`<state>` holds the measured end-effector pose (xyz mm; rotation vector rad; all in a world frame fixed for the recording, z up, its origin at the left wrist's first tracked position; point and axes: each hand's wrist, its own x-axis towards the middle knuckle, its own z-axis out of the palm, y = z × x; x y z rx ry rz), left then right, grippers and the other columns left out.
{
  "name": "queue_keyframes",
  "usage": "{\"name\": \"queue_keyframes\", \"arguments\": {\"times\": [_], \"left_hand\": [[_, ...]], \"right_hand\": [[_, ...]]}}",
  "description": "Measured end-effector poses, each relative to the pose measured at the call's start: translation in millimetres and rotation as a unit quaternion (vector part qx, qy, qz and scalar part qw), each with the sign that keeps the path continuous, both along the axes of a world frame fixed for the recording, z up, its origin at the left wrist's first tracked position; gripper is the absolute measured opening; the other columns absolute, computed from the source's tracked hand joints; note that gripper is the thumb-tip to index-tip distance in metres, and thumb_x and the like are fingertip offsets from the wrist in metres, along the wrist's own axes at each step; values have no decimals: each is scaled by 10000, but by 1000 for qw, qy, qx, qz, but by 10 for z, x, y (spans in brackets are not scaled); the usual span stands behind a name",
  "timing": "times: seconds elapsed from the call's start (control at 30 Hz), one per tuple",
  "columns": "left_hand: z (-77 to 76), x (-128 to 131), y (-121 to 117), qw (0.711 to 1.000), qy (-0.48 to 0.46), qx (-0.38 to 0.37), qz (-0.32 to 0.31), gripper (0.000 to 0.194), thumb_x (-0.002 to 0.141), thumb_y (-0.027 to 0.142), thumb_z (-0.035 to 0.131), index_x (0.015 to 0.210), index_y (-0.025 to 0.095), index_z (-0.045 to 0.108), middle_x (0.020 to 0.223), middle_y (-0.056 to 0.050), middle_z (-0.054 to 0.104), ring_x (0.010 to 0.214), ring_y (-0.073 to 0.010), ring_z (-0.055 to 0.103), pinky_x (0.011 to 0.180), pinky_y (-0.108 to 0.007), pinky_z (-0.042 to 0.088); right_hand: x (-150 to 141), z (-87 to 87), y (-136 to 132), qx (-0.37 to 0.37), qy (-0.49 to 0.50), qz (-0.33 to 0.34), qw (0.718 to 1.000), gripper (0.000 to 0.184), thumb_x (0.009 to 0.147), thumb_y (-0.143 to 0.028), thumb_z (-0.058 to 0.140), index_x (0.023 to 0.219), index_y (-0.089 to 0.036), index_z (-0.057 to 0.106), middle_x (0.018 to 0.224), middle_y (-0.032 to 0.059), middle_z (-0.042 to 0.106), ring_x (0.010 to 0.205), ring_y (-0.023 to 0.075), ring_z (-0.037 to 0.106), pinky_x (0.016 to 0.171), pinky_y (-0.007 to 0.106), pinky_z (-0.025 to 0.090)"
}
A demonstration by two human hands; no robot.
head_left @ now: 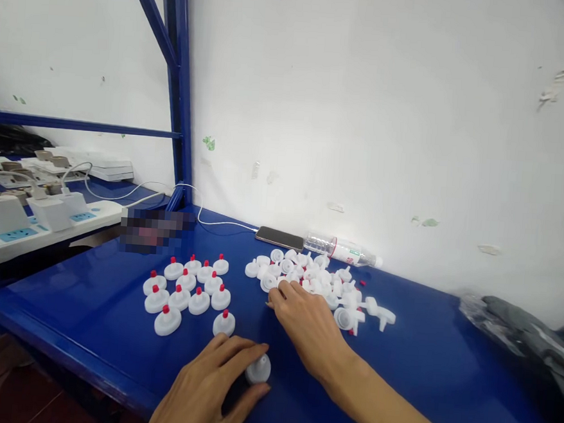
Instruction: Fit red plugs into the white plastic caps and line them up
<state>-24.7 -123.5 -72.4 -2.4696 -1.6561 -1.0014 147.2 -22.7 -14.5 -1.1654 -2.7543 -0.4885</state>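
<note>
Near the table's front edge, my left hand (215, 377) curls its thumb and fingers around a white nozzle cap (258, 368) that has no red tip on it. My right hand (301, 316) reaches to the near left edge of a heap of white nozzle caps (320, 275). Its fingers are bent downward and drawn together; whatever lies under the fingertips is hidden. Left of the heap stand several white caps with red tips (199, 301), upright in loose rows. One red-tipped cap (224, 323) sits just beyond my left fingers.
Behind the heap, a phone (280, 238) on a white cable and a plastic bottle (342, 248) lie along the wall. Loose red tips (362, 283) lie by the heap. Grey cloth (534, 332) is at right; a power strip (59, 222) and blue frame post (182, 88) at left.
</note>
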Motion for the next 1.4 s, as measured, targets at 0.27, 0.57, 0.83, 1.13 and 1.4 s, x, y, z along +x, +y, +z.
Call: {"name": "queue_keyframes", "arguments": {"times": [0.27,0.57,0.83,1.13,1.4], "left_hand": [[25,19,3,1000,-2,-13,1,338,939,343,660,1275,356,639,1157,41,751,1053,-198,740,984,-403,596],[26,39,15,1000,-19,-10,-3,352,918,322,690,1266,352,649,1153,28,752,1039,-204,736,890,-365,640],[-1,24,3,1000,-15,-10,7,332,939,365,652,1272,369,647,1154,38,750,1051,-209,731,886,-370,642],[-21,10,-2,1000,-18,-6,12,342,943,379,646,1284,383,641,1163,34,748,1068,-201,725,899,-335,627],[10,40,-2,997,-57,-39,27,512,920,386,684,1408,410,533,976,31,747,871,-185,738,789,-295,629]], "right_hand": [[164,170,-88,-274,309,-28,911,141,1001,-269,605,889,-214,671,702,-37,712,643,138,672,658,249,460],[292,102,-302,-381,383,-13,841,161,983,-283,592,929,-235,736,795,-27,738,698,127,671,663,233,475],[617,14,-505,-319,291,-85,898,143,896,-277,735,1037,-304,735,956,-22,712,781,152,656,714,261,465],[647,-120,-517,-292,311,-47,903,162,1011,-184,550,930,-249,675,941,-19,693,834,147,676,758,262,462],[494,86,-567,-394,472,-20,788,212,919,-164,672,1001,-321,789,963,-25,735,868,140,690,783,239,525]]}}
